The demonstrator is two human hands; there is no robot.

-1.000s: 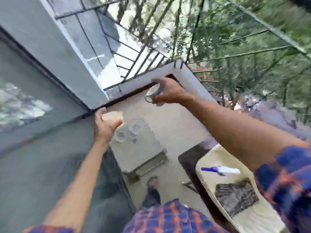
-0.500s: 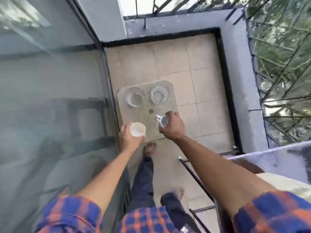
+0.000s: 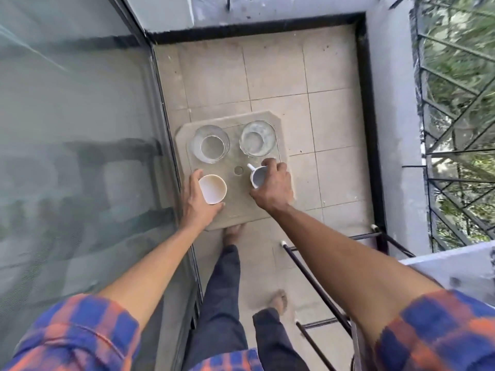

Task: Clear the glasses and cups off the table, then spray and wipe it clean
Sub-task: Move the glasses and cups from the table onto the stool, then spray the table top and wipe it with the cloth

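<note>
Beside the glass wall [image 3: 80,129], the left hand [image 3: 197,202] curls its fingers round the pale cup [image 3: 213,189] from the left and near side, holding it mouth up over the near-left corner of the low square stand [image 3: 238,203] on the tiled floor [image 3: 281,76]. Whether its base touches the stand I cannot tell. Two clear glasses [image 3: 209,143] [image 3: 257,138] fill the far corners, so the free room lies straight below each hand. To the right, the right hand [image 3: 273,186] grips the white mug [image 3: 257,179] from its right side – upright, handle pointing away and left – with the railing [image 3: 455,129] well apart.
</note>
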